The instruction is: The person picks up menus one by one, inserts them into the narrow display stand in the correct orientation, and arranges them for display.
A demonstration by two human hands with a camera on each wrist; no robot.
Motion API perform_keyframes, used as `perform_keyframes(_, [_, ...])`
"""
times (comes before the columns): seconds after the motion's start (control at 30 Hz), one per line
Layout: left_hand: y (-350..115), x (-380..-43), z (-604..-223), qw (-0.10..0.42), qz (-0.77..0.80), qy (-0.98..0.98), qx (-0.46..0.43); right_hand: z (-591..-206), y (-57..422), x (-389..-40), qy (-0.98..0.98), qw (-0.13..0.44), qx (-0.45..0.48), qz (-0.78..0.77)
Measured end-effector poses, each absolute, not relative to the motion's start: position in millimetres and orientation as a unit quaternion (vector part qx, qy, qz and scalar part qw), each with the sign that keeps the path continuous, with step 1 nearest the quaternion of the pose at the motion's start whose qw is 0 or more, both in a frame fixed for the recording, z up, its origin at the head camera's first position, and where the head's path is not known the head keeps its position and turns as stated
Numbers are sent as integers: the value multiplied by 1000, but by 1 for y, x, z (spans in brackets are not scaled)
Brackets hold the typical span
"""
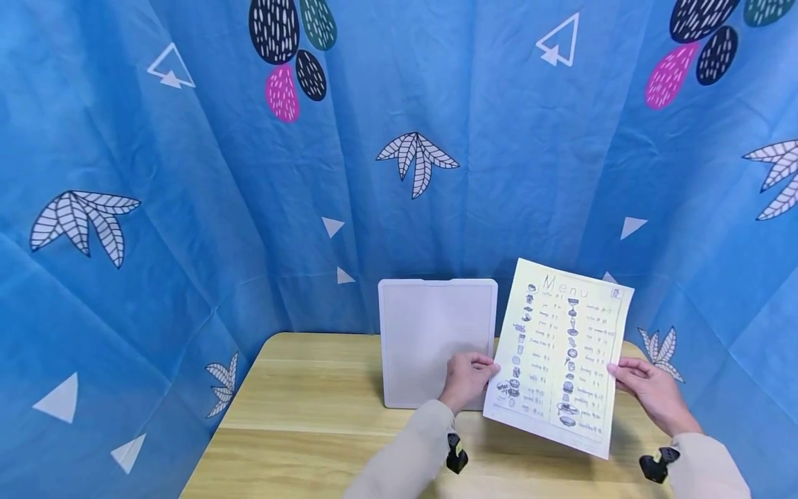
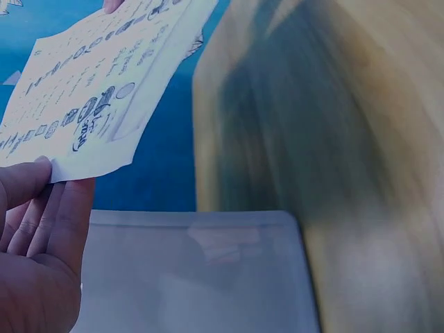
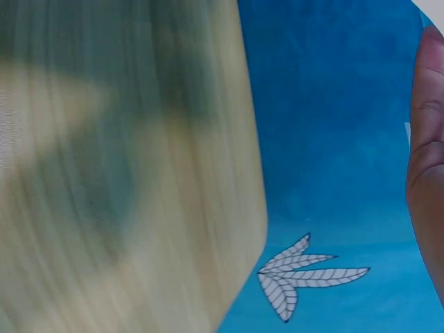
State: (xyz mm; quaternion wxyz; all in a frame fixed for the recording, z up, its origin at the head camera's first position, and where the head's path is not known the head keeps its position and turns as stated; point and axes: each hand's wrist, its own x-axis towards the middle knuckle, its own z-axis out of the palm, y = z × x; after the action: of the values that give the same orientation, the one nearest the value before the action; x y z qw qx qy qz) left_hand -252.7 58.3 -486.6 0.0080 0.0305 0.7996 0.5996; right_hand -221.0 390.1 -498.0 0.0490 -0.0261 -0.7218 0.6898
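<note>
A paper menu sheet, headed "Menu" with rows of small drawings and handwriting, is held tilted above the right part of the table. My left hand pinches its left edge between thumb and fingers, as the left wrist view also shows on the paper. At the opposite edge, my right hand grips the sheet with the thumb in front. Only part of the right hand shows in the right wrist view. Behind the left hand stands a white rectangular board, partly overlapped by that hand.
The wooden table has light grain and rounded far corners. Blue patterned curtains hang close behind it and along both sides. Shadows of the hands and sheet fall on the tabletop.
</note>
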Motion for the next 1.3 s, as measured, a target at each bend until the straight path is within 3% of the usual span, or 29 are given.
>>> perform_keyframes(0.87, [28, -282, -453, 12, 626, 776, 82, -449, 375, -239, -805, 80, 29, 587])
perform_keyframes(1.3, [-5, -294, -444, 19, 667, 739, 89, -432, 346, -250, -772, 85, 56, 628])
